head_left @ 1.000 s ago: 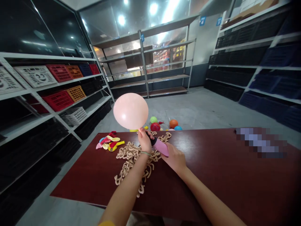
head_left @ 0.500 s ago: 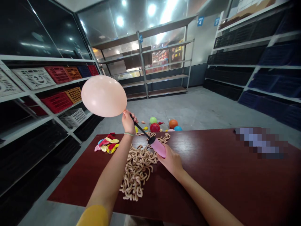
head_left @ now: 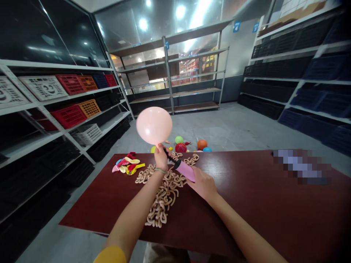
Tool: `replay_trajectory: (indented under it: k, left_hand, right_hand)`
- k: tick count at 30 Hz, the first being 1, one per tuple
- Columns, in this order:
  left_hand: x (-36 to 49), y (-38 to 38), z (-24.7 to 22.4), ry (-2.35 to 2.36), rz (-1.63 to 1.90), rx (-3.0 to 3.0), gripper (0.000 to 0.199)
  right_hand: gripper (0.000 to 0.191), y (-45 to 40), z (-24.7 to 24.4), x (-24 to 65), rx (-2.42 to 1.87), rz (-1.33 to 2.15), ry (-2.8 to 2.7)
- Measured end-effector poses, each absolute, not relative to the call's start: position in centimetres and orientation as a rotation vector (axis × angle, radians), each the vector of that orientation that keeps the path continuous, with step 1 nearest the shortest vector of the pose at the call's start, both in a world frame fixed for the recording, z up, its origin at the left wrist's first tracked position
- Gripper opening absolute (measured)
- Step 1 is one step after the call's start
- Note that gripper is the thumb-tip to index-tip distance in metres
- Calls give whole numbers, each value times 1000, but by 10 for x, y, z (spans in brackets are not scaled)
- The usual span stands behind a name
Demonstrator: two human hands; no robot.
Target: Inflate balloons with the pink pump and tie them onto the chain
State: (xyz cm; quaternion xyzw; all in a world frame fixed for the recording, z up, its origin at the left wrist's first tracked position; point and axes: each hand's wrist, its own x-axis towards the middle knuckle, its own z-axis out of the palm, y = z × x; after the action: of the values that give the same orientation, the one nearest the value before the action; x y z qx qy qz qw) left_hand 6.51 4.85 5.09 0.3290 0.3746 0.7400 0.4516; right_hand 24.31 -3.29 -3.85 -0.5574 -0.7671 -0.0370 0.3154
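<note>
Bright overhead light, bowed edges on my feed.

Ceiling lamps [head_left: 180, 12] flare white across the glass wall [head_left: 55, 33], and the balloon [head_left: 154, 125] picks up a soft sheen. The white shelves [head_left: 55, 99] bend toward the frame edges and fall dark in the corners. The dark tabletop [head_left: 246, 193] stays sharp beside a pixelated patch [head_left: 301, 166].

Left hand [head_left: 161, 157] pinches round peach latex balloon [head_left: 154, 125] at its neck by black pump nozzle [head_left: 168, 155], right hand [head_left: 203, 185] clamps pink plastic hand pump [head_left: 185, 171], both above tan twisting-balloon pile [head_left: 164, 197] on dark red wooden surface [head_left: 246, 197].
</note>
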Motion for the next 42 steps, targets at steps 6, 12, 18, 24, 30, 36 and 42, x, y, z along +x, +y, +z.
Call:
replay_trajectory:
  k: [6, 12, 18, 24, 30, 36, 42]
  left_hand:
    - [19, 55, 74, 981, 1971, 701, 25]
    - [63, 29, 23, 1013, 1981, 595, 23]
    - [85, 16, 0, 970, 1932, 533, 24]
    - [25, 36, 34, 959, 2001, 574, 19]
    - [-2, 45, 48, 995, 2097, 481, 19]
    - [66, 32, 25, 942, 2053, 479, 18]
    - [98, 29, 4, 886, 1882, 608, 26]
  right_hand:
    - [38, -31, -39, 241, -1431, -151, -2084]
    - [38, -32, -40, 239, -1518, -355, -2146]
    - [37, -33, -39, 249, -1462, -358, -2249]
    - [38, -29, -41, 250, -1425, -306, -2238]
    - [39, -28, -37, 246, -1453, -186, -2207]
    - [38, -29, -37, 249, -1523, -208, -2159]
    - [37, -28, -35, 255, -1504, -189, -2161]
